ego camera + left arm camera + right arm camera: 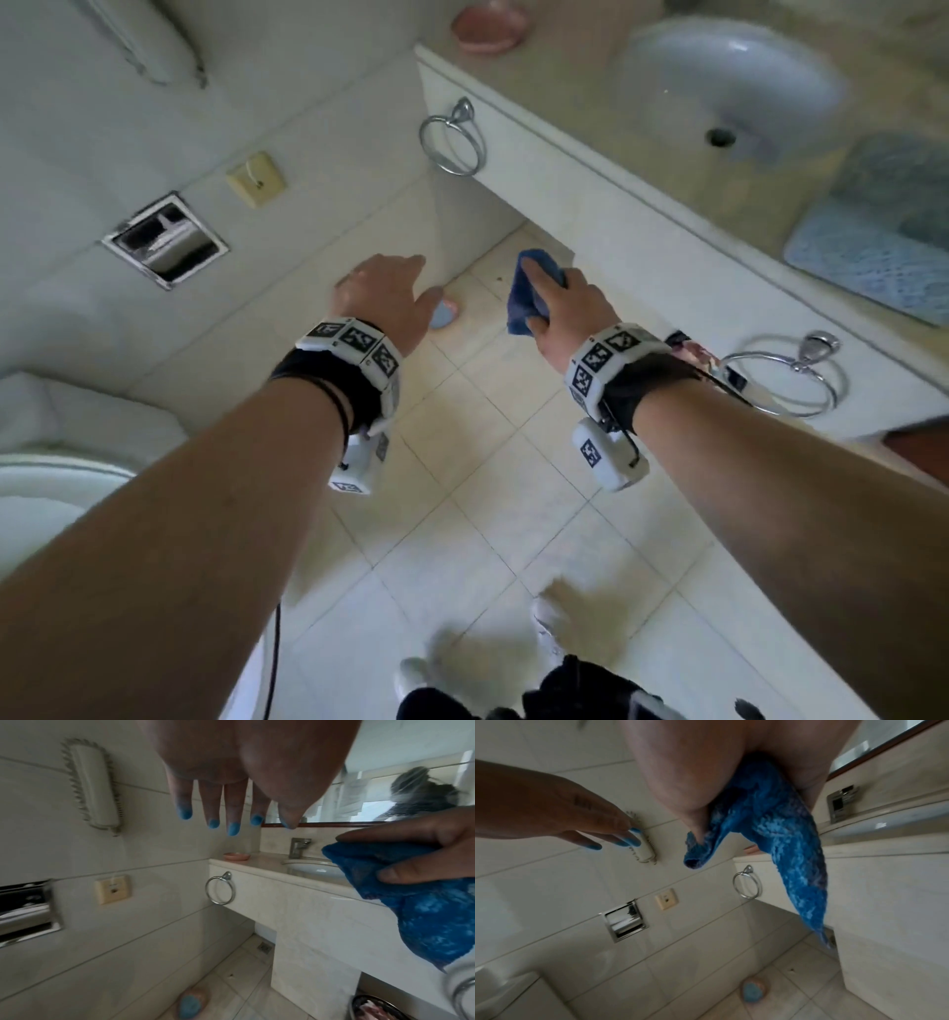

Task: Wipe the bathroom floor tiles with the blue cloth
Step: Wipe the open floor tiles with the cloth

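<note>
A toilet point(41, 493) is showing at the far left, and a holder point(164, 239) and a socket point(257, 178) are sitting in the tiled wall, with a phone point(93, 787) hanging above them. The left hand point(385, 298) is hovering in the air, palm down, its fingers point(209, 807) hanging straight and spread and gripping nothing. Below it a slipper point(444, 314) is lying on the floor point(513, 462) near the wall. Just beside the left hand, the right hand point(565, 303) is gripping the cloth point(529, 298), with thumb and fingers curled round the bunched middle; the loose end is dangling free, well above the tiles. A ring point(452, 139) is hanging on the end of the vanity point(642, 246), and a dish point(490, 25), a basin point(729, 77) and a mat point(873, 241) are resting on top further right
</note>
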`<state>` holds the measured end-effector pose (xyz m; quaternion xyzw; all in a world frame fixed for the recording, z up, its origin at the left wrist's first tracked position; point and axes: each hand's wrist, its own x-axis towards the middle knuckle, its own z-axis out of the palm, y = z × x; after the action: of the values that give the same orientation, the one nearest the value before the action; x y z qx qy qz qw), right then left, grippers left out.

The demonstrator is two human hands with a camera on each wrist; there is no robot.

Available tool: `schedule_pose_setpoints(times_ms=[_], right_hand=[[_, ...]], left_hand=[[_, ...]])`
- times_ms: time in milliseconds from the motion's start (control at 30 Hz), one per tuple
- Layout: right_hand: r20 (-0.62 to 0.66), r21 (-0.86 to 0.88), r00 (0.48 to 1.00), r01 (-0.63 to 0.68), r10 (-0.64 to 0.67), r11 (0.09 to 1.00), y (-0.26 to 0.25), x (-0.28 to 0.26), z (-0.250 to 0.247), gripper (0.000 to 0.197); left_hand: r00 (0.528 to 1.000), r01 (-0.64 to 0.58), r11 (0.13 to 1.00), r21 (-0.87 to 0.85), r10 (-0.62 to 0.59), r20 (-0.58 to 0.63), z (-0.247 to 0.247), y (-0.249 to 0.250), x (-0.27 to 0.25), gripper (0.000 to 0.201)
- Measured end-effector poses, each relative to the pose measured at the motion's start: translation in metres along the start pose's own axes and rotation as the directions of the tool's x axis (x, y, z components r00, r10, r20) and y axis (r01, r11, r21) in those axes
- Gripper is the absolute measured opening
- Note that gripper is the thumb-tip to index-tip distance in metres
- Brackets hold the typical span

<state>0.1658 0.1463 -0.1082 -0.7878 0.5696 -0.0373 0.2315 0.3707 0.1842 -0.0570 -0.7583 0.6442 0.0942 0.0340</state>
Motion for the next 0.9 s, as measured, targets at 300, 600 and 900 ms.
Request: schedule_pose_setpoints(times_ms=[300, 600, 900], right_hand=[[-0.202, 0.137, 0.908, -0.344, 0.367, 0.929, 0.057, -0.028, -0.049, 0.071], [-0.317, 0.293, 0.605, -0.67, 0.731, 0.682, 0.13, -0.148, -0.092, 0.07], [-0.308, 0.499, 0.245, -0.781, 0.919, 0.375, 0.203, -0.299, -0.082, 0.068]], left_hand=[[0.936, -0.353, 0.935, 0.023, 0.353, 0.001, -0.026, 0.073, 0.073, 0.056], [0.625, -0.781, 0.625, -0.027, 0.781, -0.014, -0.036, 0.219, 0.061, 0.054], [0.311, -0.95, 0.308, 0.049, 0.943, 0.116, -0.012, 0.388, -0.019, 0.054]])
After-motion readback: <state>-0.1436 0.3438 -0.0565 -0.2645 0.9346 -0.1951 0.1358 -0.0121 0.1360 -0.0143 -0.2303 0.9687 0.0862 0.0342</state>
